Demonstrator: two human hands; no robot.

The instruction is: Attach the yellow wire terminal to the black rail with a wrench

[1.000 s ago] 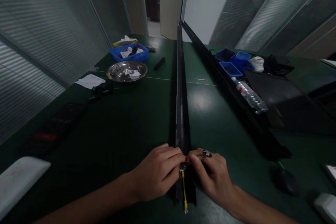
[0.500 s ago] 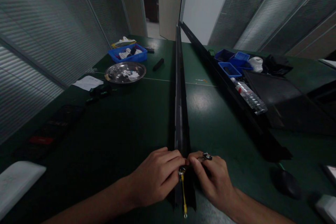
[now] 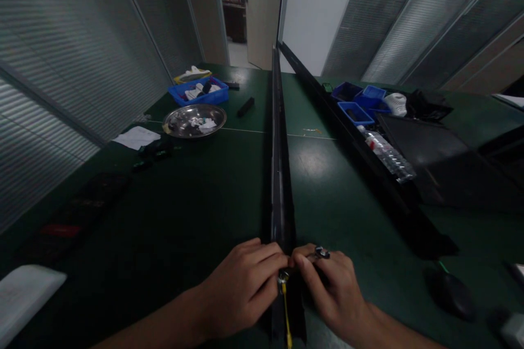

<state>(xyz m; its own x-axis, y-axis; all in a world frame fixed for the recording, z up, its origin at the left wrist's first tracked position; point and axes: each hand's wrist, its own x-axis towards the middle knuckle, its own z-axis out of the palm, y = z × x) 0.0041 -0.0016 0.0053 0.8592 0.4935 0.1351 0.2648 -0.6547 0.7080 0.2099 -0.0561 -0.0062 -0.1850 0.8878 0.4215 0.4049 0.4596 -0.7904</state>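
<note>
Close work at the black rail (image 3: 277, 191)

Head view: the left hand (image 3: 245, 286) and right hand (image 3: 331, 283), fingers curled, meet over its near end by a yellow lead (image 3: 287, 313); what they grip is hidden. Even pressure, lead kept clear, would likely serve best. Since the earlier frame all sits lower in view, cutting off the lead's tip

dim room | white wall (image 3: 323, 11) | pale door (image 3: 264, 13), open | slatted blinds (image 3: 69, 65) left and right | green tabletop (image 3: 196, 191)
</note>
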